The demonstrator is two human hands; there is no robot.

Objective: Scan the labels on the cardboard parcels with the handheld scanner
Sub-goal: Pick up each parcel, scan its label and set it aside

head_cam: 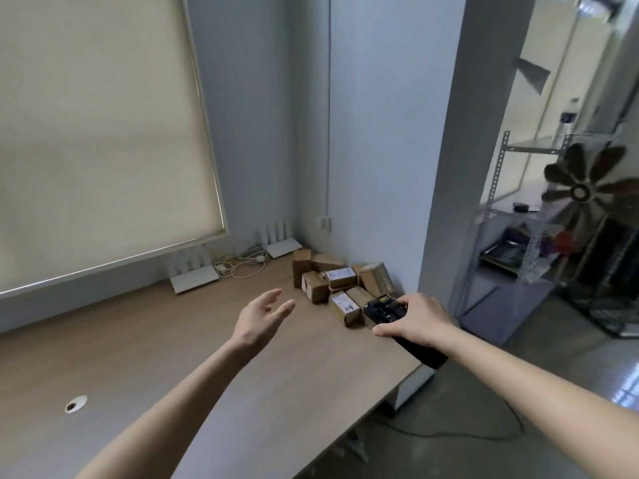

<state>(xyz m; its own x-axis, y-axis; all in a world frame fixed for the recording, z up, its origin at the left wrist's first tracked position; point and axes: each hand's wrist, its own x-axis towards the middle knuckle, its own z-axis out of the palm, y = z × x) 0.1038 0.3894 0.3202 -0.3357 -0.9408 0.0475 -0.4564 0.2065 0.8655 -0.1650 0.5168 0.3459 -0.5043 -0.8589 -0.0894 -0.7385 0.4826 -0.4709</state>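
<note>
Several small cardboard parcels (340, 283) lie heaped in the far right corner of the wooden desk (214, 357), some showing white labels. My right hand (413, 318) grips the black handheld scanner (383, 310); its head sits beside the nearest labelled parcel (344, 307) and its dark handle sticks out below my wrist over the desk's right edge. My left hand (261, 318) hovers above the desk, left of the pile, fingers straight and spread, holding nothing.
Two white routers (193, 278) (283, 247) and a tangle of cables (242, 264) sit along the back wall under a roller blind. A cable hole (75, 404) is near the desk's left front. A metal shelf rack (518, 219) and a fan (584, 191) stand to the right.
</note>
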